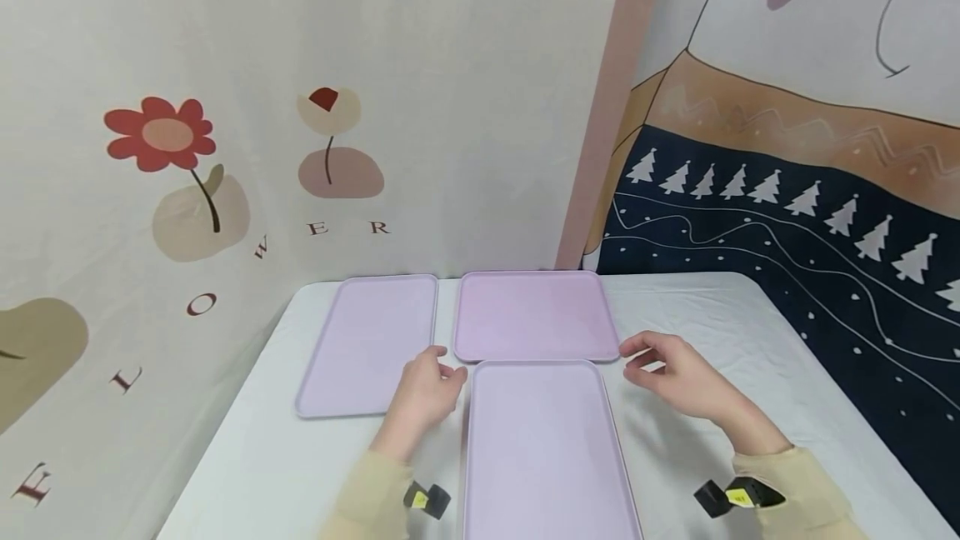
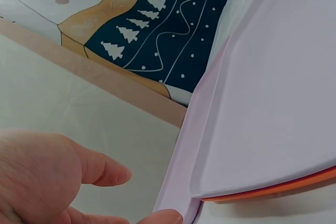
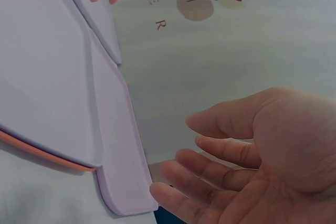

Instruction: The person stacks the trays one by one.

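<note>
Three shallow trays with rounded corners and raised rims lie on the table in the head view: a pinkish far tray (image 1: 536, 315), a lilac left tray (image 1: 371, 348) and a lilac near tray (image 1: 547, 457). Beneath the near tray, an orange edge (image 2: 273, 186) shows in the left wrist view. My left hand (image 1: 423, 390) hovers between the left and near trays, thumb and fingers apart, holding nothing. By the right front corner of the far tray is my right hand (image 1: 678, 373), its fingers loosely bent and nothing in them.
A white cloth covers the table (image 1: 697, 307). Behind it hangs a pale curtain (image 1: 465, 107) printed with flowers and letters, and at the right a dark blue part (image 1: 750, 232) with white trees. Each sleeve carries a black wrist camera (image 1: 738, 497).
</note>
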Available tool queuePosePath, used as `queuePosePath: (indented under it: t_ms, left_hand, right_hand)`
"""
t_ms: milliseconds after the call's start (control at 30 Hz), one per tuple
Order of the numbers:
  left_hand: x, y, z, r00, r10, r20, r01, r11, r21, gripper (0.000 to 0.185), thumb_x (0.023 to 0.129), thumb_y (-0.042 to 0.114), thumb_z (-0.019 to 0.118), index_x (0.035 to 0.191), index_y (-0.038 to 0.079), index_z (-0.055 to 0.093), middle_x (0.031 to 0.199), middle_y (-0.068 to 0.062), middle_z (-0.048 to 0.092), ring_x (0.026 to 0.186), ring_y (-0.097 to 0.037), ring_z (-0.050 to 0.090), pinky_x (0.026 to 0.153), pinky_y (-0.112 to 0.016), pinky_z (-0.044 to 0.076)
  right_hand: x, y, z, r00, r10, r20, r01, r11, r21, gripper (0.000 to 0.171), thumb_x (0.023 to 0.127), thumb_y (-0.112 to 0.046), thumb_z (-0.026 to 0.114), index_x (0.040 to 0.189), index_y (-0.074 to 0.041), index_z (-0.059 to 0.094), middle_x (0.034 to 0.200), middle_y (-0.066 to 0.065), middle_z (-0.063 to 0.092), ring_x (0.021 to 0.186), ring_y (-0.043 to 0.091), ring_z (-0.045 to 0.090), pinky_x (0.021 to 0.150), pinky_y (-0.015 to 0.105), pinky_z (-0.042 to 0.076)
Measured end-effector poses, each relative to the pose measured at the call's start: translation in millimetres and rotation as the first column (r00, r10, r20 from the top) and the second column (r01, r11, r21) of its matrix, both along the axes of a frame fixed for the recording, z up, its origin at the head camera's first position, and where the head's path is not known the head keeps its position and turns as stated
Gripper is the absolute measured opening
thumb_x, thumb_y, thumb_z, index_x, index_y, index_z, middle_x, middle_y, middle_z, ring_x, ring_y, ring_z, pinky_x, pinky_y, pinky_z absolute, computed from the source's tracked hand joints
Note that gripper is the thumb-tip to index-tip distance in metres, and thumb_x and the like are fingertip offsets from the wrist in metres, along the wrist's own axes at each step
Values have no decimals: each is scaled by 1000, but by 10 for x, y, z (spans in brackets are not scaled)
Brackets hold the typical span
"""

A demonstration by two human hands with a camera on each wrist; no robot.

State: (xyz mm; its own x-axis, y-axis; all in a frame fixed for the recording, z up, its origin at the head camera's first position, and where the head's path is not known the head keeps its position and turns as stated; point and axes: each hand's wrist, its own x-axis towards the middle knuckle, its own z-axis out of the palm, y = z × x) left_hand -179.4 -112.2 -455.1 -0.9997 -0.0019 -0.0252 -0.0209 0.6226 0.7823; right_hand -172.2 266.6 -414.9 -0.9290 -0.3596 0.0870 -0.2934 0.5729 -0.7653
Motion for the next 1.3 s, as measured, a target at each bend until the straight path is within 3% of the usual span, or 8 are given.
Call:
queuePosePath:
  t_ms: [300,700,967,1300]
  left_hand:
    - [-119,14,-7,1000,17,17,-18,1000,10,57,99,15,67,144,-15,49,98,-12,74,63,-16,70,65,-35,58]
    - [-300,13,-131,999,45,28,-44,998,-33,56,100,16,65,142,-17,50,94,-17,74,69,-20,70,73,-40,60]
    - [-344,32,-217,996,77,50,-72,993,-93,54,100,20,65,139,-17,54,90,-18,72,77,-27,71,80,-45,61]
    - [-253,45,-227,994,48,101,-47,999,-15,54,101,17,64,141,-17,50,79,-10,68,59,-19,67,57,-34,58]
  right_hand:
    - [-292,37,-34,999,-22,-32,22,1000,10,25,99,-3,70,123,4,67,121,15,70,110,34,69,92,52,58]
    - [-617,12,-139,999,-28,-43,28,1000,12,27,100,0,68,125,9,65,125,26,67,114,40,67,97,57,55]
    - [-842,-3,-212,998,-22,-56,23,1000,14,24,100,1,66,123,9,66,124,28,67,114,41,67,99,59,54]
    - [-1231,19,-366,995,-27,-97,27,1000,4,26,98,4,65,122,15,64,121,32,67,111,45,67,98,58,54]
